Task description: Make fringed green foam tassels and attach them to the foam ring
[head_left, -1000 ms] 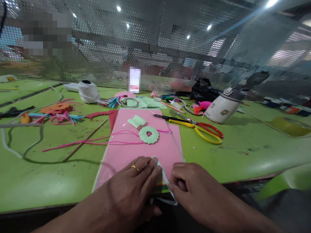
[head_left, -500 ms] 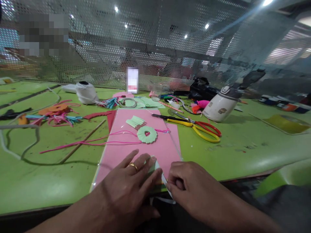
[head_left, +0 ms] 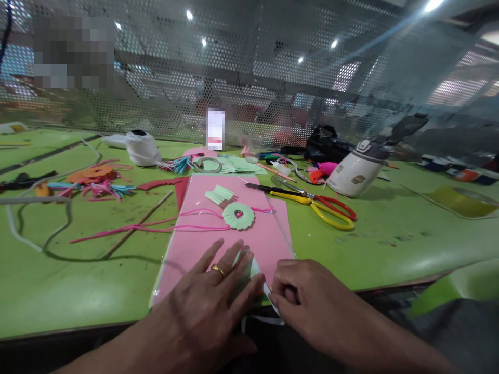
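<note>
At the bench's front edge, the left hand (head_left: 212, 291) lies with its fingers spread and pressed down over a pale green paper piece (head_left: 253, 266), apparently to pin it while the other hand works. That piece rests on the near end of a pink sheet (head_left: 202, 240), whose glossy edges suggest a clear plastic cover. The right hand (head_left: 307, 291) has its fingers curled inward, thumb and forefinger closed on a narrow white strip (head_left: 272, 299) beside the green piece; whether it is paper or tape backing is hard to tell in the shade.

Farther up the sheet sits a pale green scalloped paper ring (head_left: 246, 222), its overlapping pleats radiating from a small hole. Smooth pink cord (head_left: 198, 230) trails from it past the sheet's left edge and over a slim wooden stick (head_left: 142, 221). Beyond the ring lies a fringed green strip (head_left: 220, 195). Scissors (head_left: 335, 205) with red and yellow loops lie right of the sheet, handles toward the bench's right side, likely for easy reach.

Toward the bench's far edge stand a white thread spool (head_left: 143, 150), left, and a white bottle (head_left: 354, 174), right, before a perforated screen (head_left: 241, 67).
</note>
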A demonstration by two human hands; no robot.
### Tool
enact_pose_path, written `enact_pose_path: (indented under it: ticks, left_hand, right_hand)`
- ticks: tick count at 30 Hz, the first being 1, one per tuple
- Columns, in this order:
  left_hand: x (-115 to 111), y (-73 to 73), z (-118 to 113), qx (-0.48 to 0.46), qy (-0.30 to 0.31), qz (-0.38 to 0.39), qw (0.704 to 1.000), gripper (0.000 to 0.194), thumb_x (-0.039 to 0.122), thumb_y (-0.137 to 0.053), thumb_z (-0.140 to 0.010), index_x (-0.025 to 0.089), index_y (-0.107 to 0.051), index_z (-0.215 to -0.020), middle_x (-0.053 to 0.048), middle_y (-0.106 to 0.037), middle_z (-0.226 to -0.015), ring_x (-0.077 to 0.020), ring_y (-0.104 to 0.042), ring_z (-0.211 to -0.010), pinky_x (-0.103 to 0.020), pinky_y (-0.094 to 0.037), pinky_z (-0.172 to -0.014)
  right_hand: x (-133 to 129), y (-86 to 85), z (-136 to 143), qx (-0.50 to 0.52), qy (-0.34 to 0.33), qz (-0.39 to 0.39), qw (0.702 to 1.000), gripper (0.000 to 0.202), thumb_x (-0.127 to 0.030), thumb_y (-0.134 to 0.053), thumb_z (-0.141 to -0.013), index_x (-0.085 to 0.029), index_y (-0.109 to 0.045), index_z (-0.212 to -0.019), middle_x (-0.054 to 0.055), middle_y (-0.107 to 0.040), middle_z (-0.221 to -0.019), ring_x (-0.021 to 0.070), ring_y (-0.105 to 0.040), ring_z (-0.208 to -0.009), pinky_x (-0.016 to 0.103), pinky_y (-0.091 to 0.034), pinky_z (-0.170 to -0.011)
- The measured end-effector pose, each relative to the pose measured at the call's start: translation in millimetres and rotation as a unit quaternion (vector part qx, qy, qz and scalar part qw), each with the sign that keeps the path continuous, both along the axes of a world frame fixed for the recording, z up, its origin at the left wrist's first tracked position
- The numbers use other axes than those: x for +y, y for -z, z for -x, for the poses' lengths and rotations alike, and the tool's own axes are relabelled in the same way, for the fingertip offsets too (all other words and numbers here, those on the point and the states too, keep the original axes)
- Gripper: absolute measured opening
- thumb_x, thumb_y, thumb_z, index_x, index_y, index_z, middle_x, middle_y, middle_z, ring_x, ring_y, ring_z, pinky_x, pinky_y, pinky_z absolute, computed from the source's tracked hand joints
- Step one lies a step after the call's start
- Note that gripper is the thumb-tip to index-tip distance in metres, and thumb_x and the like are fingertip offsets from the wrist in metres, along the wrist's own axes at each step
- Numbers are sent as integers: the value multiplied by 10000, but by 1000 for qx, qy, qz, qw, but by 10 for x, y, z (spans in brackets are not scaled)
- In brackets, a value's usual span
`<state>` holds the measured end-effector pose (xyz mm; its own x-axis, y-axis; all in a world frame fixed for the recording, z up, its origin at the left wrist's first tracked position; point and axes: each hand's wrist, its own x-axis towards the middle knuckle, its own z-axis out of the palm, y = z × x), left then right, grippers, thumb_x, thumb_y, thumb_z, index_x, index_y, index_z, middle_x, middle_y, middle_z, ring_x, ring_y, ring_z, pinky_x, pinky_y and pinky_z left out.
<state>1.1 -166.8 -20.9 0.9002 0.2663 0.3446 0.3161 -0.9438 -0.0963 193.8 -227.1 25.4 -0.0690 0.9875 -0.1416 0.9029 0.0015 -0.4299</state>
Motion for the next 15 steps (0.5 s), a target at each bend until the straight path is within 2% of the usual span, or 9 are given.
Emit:
enact_pose_path:
  ticks: [7,11,15]
  left_hand:
    - [18,44,-12,6,-5,1,1000,670,561,-575,-758,220,-426,-1315,-152,-448,-1359,-365,-308,-1310,-580,-222,-1051]
    - [18,25,-20,-16,-13,47,999,628,529,-609,-744,253,-454,-1286,-131,-461,-1341,-364,-336,-1289,-581,-267,-1025]
    - [16,-65,-14,-28,-28,117,992,576,451,-651,-730,318,-473,-1262,-78,-475,-1318,-349,-331,-1288,-565,-312,-1008]
  right_hand:
    - [-1,17,-7,-1,-3,-4,1000,153,-156,-503,-765,-169,-532,-615,-18,-549,-586,87,-413,-527,237,-208,-497]
    - [-7,15,-10,5,-9,-7,1000,152,-147,-506,-754,-169,-537,-608,-18,-548,-583,88,-417,-531,234,-223,-502]
    - [-20,9,-16,15,9,-6,1000,136,-173,-526,-751,-171,-556,-618,-19,-559,-583,95,-438,-542,228,-238,-502]
